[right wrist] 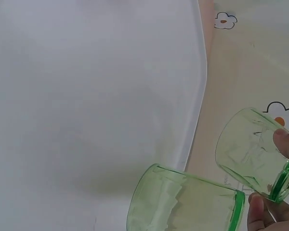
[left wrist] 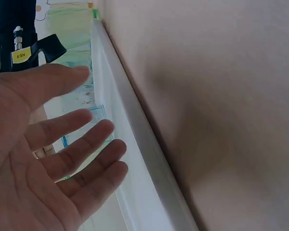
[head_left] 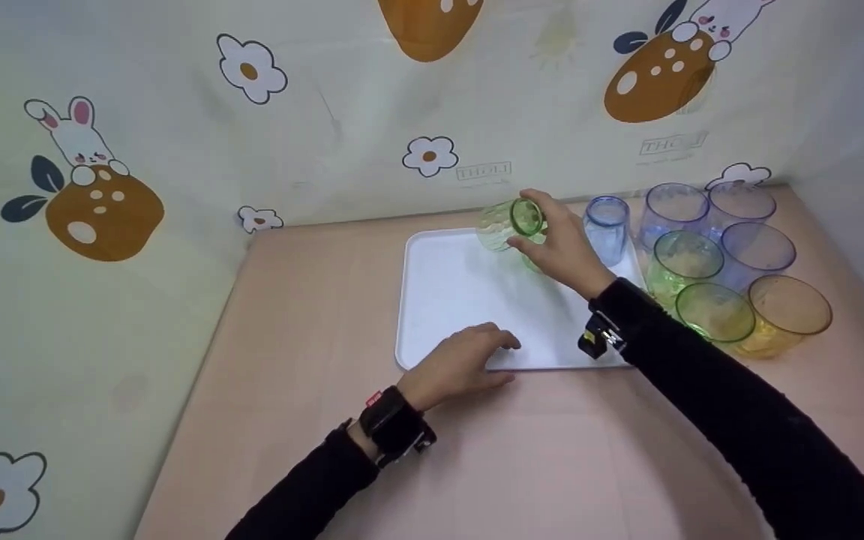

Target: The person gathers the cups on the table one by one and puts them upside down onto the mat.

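My right hand (head_left: 565, 251) holds a clear green glass (head_left: 496, 227) over the back of the white tray (head_left: 439, 300), with thumb and fingers at its dark-ringed end. The glass is tilted, its ringed end toward my palm. Below it, a second green glass (right wrist: 192, 202) shows in the right wrist view; in the head view my hand mostly hides it. A blue glass (head_left: 607, 236) stands on the tray just right of that hand. At the tray's front edge is my left hand (head_left: 466, 360), fingers spread and relaxed, palm holding nothing.
Right of the tray, several larger-looking glasses stand close together: bluish-purple (head_left: 758, 251), green (head_left: 713, 315) and amber (head_left: 788, 307). My right sleeve (head_left: 739, 420) passes close in front of them. A wall covering with rabbit prints (head_left: 357, 135) rises behind the table (head_left: 312, 315).
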The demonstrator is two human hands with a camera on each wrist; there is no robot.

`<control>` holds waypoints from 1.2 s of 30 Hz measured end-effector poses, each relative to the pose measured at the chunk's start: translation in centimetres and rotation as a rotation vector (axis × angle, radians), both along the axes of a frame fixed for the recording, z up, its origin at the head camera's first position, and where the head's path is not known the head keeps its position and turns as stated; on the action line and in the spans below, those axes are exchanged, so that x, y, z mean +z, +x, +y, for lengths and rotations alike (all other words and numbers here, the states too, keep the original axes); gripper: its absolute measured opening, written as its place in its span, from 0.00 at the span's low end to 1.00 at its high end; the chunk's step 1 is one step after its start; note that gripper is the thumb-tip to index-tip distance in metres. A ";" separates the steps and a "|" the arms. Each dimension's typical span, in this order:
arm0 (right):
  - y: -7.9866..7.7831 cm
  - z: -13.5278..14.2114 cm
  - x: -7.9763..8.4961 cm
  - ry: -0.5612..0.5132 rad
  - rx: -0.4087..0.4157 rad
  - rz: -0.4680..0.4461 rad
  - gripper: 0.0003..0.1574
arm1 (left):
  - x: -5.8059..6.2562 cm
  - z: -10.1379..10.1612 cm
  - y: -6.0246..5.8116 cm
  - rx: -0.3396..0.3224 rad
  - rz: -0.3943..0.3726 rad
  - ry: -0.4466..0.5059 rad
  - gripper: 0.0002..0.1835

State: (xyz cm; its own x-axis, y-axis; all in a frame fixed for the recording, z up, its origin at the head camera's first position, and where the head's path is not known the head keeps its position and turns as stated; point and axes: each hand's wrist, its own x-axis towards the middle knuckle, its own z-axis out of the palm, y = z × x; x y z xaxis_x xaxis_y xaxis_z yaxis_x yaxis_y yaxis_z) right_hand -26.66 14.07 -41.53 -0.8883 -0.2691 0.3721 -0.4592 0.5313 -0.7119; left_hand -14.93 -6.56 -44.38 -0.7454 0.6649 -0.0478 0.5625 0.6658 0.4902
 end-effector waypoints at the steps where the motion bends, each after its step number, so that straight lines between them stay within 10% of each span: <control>1: -0.1 0.0 0.1 0.012 0.000 -0.001 0.43 | -0.1 -0.1 0.0 0.006 0.005 -0.014 0.21; 36: -2.2 -1.9 -0.4 0.410 0.036 0.036 0.45 | -1.2 -0.1 0.6 0.085 0.138 -0.131 0.06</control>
State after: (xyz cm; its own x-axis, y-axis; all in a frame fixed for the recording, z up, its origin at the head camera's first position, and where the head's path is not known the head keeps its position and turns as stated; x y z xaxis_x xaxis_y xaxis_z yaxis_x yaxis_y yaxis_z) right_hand -28.87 12.14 -41.90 -0.8640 -0.4323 0.2582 -0.5034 0.7505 -0.4281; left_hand -14.32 -6.65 -45.60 -0.8042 0.5939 -0.0234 0.5571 0.7669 0.3187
